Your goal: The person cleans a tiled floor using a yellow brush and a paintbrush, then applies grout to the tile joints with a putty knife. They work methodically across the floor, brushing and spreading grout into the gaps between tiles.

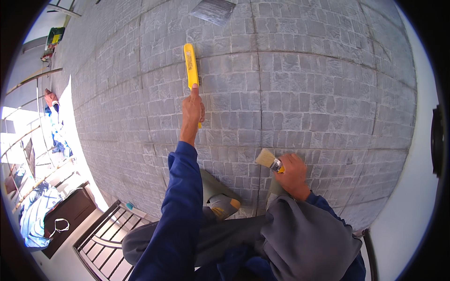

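Observation:
My left hand is stretched far out and grips a long yellow tool by its handle, the index finger laid along it; the tool lies flat against the grey stone-tile wall. My right hand is closer in and holds a paintbrush with pale bristles and a metal ferrule, its bristles pointing left at the tiles. Both sleeves are dark blue. My grey shoe with a yellow patch is below the left arm, against the tiles.
A lighter metallic patch sits on the tiles at the top. A dark metal railing and a dark cabinet are at lower left, with blue cloth and clutter further left. A white wall borders the right.

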Tool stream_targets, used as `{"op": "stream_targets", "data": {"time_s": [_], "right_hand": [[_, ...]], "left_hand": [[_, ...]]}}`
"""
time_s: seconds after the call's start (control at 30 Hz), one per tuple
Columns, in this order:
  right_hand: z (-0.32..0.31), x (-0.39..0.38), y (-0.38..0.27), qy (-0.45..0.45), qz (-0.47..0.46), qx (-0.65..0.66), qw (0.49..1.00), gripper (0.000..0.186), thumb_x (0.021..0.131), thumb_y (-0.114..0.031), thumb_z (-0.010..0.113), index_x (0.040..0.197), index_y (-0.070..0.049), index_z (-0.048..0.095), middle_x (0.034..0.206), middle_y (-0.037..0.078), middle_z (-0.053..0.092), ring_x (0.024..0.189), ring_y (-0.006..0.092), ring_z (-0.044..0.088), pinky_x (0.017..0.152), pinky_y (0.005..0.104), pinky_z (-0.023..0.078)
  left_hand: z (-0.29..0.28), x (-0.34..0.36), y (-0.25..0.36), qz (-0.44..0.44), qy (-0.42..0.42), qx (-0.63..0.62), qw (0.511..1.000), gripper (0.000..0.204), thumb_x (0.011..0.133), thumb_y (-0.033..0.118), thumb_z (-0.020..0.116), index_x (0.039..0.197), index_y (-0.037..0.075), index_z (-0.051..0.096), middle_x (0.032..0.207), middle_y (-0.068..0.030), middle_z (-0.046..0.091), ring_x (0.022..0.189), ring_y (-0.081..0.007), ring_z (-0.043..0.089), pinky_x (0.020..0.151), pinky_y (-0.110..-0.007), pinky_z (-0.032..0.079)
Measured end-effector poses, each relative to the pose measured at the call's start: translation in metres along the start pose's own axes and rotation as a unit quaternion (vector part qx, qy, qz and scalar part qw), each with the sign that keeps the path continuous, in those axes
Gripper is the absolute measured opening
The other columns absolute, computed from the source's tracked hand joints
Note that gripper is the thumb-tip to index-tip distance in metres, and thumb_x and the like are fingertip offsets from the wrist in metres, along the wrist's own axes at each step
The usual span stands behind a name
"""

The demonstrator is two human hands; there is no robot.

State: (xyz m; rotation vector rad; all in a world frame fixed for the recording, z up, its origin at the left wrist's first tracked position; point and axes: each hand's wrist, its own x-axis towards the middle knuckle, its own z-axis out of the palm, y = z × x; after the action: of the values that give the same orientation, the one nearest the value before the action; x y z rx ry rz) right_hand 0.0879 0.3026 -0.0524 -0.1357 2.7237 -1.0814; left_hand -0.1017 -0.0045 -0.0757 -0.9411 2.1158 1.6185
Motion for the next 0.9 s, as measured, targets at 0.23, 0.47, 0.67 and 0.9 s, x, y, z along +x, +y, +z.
{"op": "stream_targets", "data": {"time_s": [0.23,0.47,0.67,0.9], "right_hand": [[0.0,0.001,-0.002,-0.01,0.001,-0.012,1.0,0.029,0.062,-0.009,0.075,0.086,-0.006,0.061,0.084,0.007,0.059,0.08,0.0283,0.058,0.068,0.0402,0.046],[-0.003,0.002,0.0,-0.023,-0.001,-0.014,1.0,0.029,0.062,-0.008,0.075,0.088,-0.005,0.062,0.084,0.008,0.06,0.081,0.0286,0.058,0.07,0.0405,0.047],[0.001,0.001,-0.001,-0.005,0.003,-0.009,1.0,0.03,0.061,-0.009,0.075,0.088,-0.006,0.062,0.084,0.007,0.06,0.081,0.0284,0.058,0.07,0.0404,0.047],[-0.004,0.001,-0.001,-0.017,-0.001,0.007,1.0,0.029,0.062,-0.008,0.074,0.088,-0.007,0.061,0.083,0.006,0.061,0.081,0.0284,0.059,0.069,0.04,0.047]], "left_hand": [[0.022,-0.034,-0.034,0.007,0.095,0.128,0.987,0.073,0.101,0.058,0.041,0.066,-0.004,0.055,0.052,-0.0081,0.044,0.05,-0.0182,0.045,0.048,-0.037,0.036],[0.033,-0.025,-0.024,0.019,0.079,0.138,0.987,0.075,0.102,0.057,0.039,0.067,-0.008,0.053,0.055,-0.0129,0.046,0.055,-0.0209,0.047,0.053,-0.043,0.038],[0.044,-0.066,-0.039,0.077,0.057,0.189,0.977,0.072,0.102,0.054,0.041,0.071,-0.009,0.055,0.057,-0.0176,0.047,0.055,-0.0238,0.046,0.055,-0.045,0.038],[0.044,-0.044,-0.031,0.024,0.043,0.15,0.987,0.072,0.102,0.055,0.042,0.072,-0.009,0.057,0.058,-0.0176,0.048,0.055,-0.0243,0.046,0.053,-0.045,0.038]]}}
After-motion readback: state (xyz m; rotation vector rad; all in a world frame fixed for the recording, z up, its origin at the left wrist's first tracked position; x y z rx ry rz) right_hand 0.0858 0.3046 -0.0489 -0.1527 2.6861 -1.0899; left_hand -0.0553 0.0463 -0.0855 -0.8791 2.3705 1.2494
